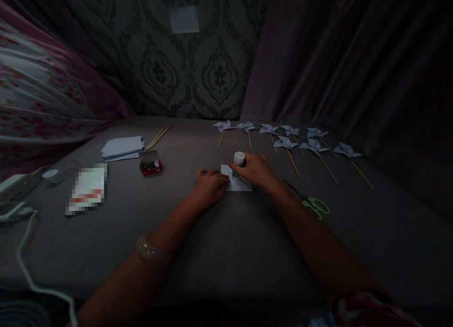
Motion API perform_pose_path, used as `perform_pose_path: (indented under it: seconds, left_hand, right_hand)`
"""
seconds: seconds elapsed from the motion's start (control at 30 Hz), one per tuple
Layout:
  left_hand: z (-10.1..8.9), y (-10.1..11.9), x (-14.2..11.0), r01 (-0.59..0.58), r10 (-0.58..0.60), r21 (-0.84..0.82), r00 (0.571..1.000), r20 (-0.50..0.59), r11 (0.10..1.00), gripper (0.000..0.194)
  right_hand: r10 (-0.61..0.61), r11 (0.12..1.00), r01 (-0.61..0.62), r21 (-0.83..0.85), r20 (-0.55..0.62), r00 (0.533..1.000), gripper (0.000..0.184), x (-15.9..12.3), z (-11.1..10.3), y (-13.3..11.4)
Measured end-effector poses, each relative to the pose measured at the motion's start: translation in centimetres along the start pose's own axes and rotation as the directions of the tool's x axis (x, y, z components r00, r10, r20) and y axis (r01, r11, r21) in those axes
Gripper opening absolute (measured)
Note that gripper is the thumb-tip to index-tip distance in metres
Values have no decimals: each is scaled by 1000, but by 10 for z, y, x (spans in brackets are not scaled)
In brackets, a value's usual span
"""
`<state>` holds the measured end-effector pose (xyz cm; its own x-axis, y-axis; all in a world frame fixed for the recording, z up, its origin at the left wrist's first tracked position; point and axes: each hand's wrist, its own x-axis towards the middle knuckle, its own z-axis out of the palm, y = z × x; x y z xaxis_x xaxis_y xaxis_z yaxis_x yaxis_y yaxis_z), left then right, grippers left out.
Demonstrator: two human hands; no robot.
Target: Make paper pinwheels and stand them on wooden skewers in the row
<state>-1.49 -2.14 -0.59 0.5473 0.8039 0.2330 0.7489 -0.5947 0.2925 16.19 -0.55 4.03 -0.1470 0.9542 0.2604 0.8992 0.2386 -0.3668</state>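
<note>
Along the near edge of the worktop (226,261), I have the left forearm (173,225) and right forearm (311,237) slanting inward, with grey cloth spreading between them. A cord (30,277) runs over that edge at the left. Just right of the right forearm lie the scissors (316,206), so I read that side as tight. Near the middle, the left hand (211,188) rests palm down, fingers at the left edge of the paper (243,186); I can't tell whether it pinches. My right hand (257,169) is closed round the tube (239,157), white end up, over the paper. Toward the left edge lie the power strip (16,188) and packet (88,188). Between packet and left hand stands the box (152,169), lid up, a wide gap either side; behind it, the stack (122,148) and sticks (158,138). Eight pinwheels (285,143) spread toward the far right corner, apart from both hands.
</note>
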Motion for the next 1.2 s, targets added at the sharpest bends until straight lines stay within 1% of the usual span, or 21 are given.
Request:
perform_pose_path:
  seconds: [0.1,0.2,0.27,0.33,0.43,0.53,0.6,0.67,0.7,0.73,0.8,0.83,0.87,0.9,0.93,1.0,1.07,1.13,1.2]
  left_hand:
    - [1,-1,-1,-4,4,5,1000,-6,1000,21]
    - [0,-1,-1,-3,3,10,1000,-9,1000,22]
    - [-1,0,-1,-8,8,15,1000,-5,1000,23]
    - [-3,2,-1,-9,9,19,1000,-1,1000,23]
    - [-3,2,-2,-10,10,19,1000,-9,1000,23]
    - [-2,2,-2,-6,7,27,1000,-18,1000,22]
    - [-1,1,-2,1,-1,32,1000,-17,999,23]
    - [-1,1,-2,4,-4,31,1000,-14,1000,23]
    - [-1,2,-2,4,-4,30,1000,-11,1000,23]
    - [-1,2,-2,4,-4,30,1000,-9,1000,23]
    - [-3,3,-2,6,-6,30,1000,-6,1000,23]
    - [-3,3,-2,8,-8,29,1000,-6,1000,23]
    - [-4,4,-2,9,-8,27,1000,-4,1000,23]
    - [-5,4,-3,8,-8,25,1000,-2,1000,23]
    - [-6,5,-3,6,-6,22,1000,1,1000,23]
    - [-7,7,-3,-1,1,18,1000,10,1000,25]
    - [-8,8,-3,-1,1,18,1000,14,1000,26]
    - [-8,10,-3,4,-5,23,1000,16,1000,26]
    - [-9,10,-3,12,-12,27,1000,20,1000,26]
  right_hand:
    - [-55,993,44,108,105,993,27,8,-5,8]
    - [-171,967,118,227,231,958,23,17,-9,18]
    - [-220,955,151,257,264,939,22,20,-10,21]
    - [-189,967,137,217,241,952,23,18,-9,19]
    - [-53,997,46,58,119,991,29,7,-5,8]
    - [45,998,-44,-53,10,999,32,-2,-1,-3]
    - [58,997,-57,-53,3,998,31,-2,0,-4]
    - [11,1000,-12,10,64,998,28,3,-3,0]
    - [-36,998,29,65,115,993,26,7,-5,4]
    - [-94,989,72,129,173,980,24,12,-8,8]
    - [-209,957,137,256,279,937,20,20,-12,16]
    - [-244,944,151,295,309,919,19,22,-14,19]
    - [-255,939,154,307,322,912,19,24,-15,21]
    - [-243,944,149,293,317,917,19,24,-14,21]
    - [-211,957,136,256,293,933,20,22,-14,19]
    - [-120,986,93,138,203,972,24,16,-10,12]
    - [-31,999,30,15,94,995,30,8,-5,4]
    - [31,998,-30,-60,19,999,33,2,0,-3]
    - [52,997,-51,-64,4,999,33,0,1,-5]
